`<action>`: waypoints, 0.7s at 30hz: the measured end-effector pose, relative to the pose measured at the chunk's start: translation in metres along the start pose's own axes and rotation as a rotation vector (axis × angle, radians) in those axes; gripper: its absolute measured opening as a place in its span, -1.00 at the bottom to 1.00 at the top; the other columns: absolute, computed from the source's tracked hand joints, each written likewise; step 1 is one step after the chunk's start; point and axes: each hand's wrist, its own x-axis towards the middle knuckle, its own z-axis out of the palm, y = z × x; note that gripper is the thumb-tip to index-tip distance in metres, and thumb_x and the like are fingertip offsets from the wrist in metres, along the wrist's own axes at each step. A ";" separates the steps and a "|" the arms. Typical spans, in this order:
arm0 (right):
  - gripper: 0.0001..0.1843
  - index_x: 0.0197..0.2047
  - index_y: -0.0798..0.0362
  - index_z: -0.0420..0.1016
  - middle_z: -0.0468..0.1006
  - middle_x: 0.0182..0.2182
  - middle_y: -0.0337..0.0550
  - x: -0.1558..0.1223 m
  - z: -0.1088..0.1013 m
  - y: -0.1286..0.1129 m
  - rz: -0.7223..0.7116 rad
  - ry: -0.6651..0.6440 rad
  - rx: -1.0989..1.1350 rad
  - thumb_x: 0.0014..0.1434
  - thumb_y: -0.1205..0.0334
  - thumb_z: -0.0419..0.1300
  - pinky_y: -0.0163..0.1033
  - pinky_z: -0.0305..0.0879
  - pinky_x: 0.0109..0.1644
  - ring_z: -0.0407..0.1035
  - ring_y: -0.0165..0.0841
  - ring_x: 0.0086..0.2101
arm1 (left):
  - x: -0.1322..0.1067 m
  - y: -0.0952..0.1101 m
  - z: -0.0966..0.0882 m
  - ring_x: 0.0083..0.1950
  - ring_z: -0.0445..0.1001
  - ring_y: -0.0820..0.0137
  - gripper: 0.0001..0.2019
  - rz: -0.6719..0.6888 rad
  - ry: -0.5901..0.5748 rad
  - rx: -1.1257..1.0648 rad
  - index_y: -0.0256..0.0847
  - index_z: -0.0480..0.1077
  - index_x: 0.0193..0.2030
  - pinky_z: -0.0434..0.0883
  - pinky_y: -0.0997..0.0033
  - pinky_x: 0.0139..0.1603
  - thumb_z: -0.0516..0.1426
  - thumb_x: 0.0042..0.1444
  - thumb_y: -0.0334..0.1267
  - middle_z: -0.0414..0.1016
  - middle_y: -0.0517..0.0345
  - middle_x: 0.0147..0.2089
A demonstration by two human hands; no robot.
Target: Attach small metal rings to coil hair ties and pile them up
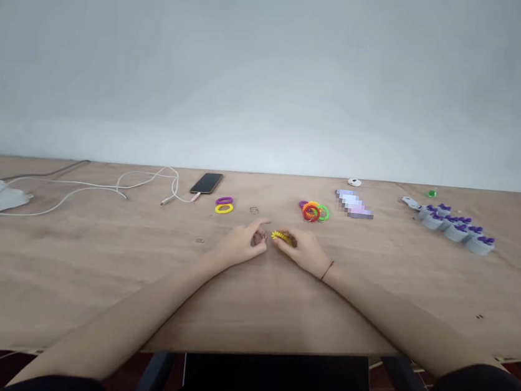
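Note:
Near the middle of the table, my right hand [305,249] grips a yellow spiral coil bracelet [279,237] that pokes out past the fingertips. Facing it, my left hand [242,243] pinches a small metal ring [264,238], its index finger raised; the ring is tiny and partly hidden. A little gap separates the two hands. Behind my left hand lies a small heap of metal rings [254,210], and one more ring [199,240] rests to its left. A purple coil [225,201] and a yellow coil with a ring [224,209] lie farther back. Beyond my right hand sits a pile of coloured coils [312,212].
A black phone [206,183] with a white cable [150,173] lies back left; a second phone [354,204] is back right. Several white containers with purple tops [456,231] stand at right. A white power strip [1,197] sits at left. The table's front edge [271,350] is near.

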 end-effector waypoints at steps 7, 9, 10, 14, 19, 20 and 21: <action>-0.73 -0.07 0.00 0.45 0.57 -0.26 -0.19 -0.001 0.001 -0.007 -0.046 -0.027 0.070 0.17 0.20 0.08 -0.32 0.29 -0.24 0.43 -0.39 -0.33 | -0.001 0.002 0.001 -0.35 0.46 0.43 -0.50 0.057 -0.015 0.040 -0.12 0.13 0.15 0.35 0.48 -0.31 0.05 0.01 -0.31 0.50 0.24 -0.27; -0.72 -0.06 0.00 0.45 0.57 -0.24 -0.19 -0.001 0.000 -0.009 -0.055 -0.027 0.064 0.16 0.22 0.08 -0.32 0.28 -0.24 0.42 -0.39 -0.33 | -0.002 0.002 0.002 -0.34 0.46 0.42 -0.50 0.071 -0.022 0.047 -0.12 0.12 0.16 0.34 0.48 -0.31 0.04 0.02 -0.31 0.50 0.24 -0.27; -0.72 -0.05 0.00 0.45 0.57 -0.23 -0.18 -0.001 0.000 -0.009 -0.060 -0.026 0.063 0.16 0.24 0.08 -0.32 0.28 -0.24 0.42 -0.39 -0.34 | -0.002 0.002 0.002 -0.34 0.46 0.42 -0.50 0.074 -0.021 0.052 -0.12 0.12 0.16 0.34 0.48 -0.31 0.04 0.02 -0.32 0.50 0.24 -0.27; -0.70 -0.04 0.00 0.44 0.57 -0.23 -0.19 -0.001 -0.002 -0.010 -0.082 -0.031 0.063 0.16 0.28 0.06 -0.32 0.27 -0.25 0.41 -0.40 -0.36 | -0.002 0.003 0.001 -0.34 0.47 0.41 -0.49 0.069 -0.022 0.064 -0.13 0.12 0.16 0.34 0.47 -0.32 0.04 0.02 -0.32 0.50 0.23 -0.29; -0.73 -0.08 0.02 0.46 0.58 -0.29 -0.19 -0.001 -0.001 -0.007 -0.080 -0.012 0.047 0.16 0.26 0.06 -0.32 0.27 -0.27 0.40 -0.40 -0.40 | -0.002 0.003 0.002 -0.35 0.47 0.40 -0.49 0.104 -0.018 0.098 -0.13 0.13 0.16 0.33 0.47 -0.33 0.04 0.02 -0.34 0.50 0.22 -0.30; -0.72 -0.08 0.02 0.46 0.58 -0.30 -0.19 -0.001 -0.001 -0.007 -0.086 -0.015 0.049 0.16 0.26 0.06 -0.33 0.26 -0.28 0.39 -0.41 -0.41 | -0.002 0.003 0.003 -0.35 0.47 0.40 -0.49 0.114 -0.019 0.103 -0.13 0.13 0.16 0.33 0.47 -0.33 0.05 0.02 -0.33 0.50 0.22 -0.30; -0.72 -0.07 0.01 0.46 0.58 -0.30 -0.20 -0.001 -0.001 -0.007 -0.094 -0.021 0.053 0.16 0.27 0.06 -0.33 0.26 -0.28 0.39 -0.41 -0.41 | -0.003 0.003 0.002 -0.36 0.47 0.40 -0.49 0.121 -0.020 0.105 -0.13 0.12 0.16 0.33 0.47 -0.34 0.05 0.02 -0.34 0.50 0.22 -0.30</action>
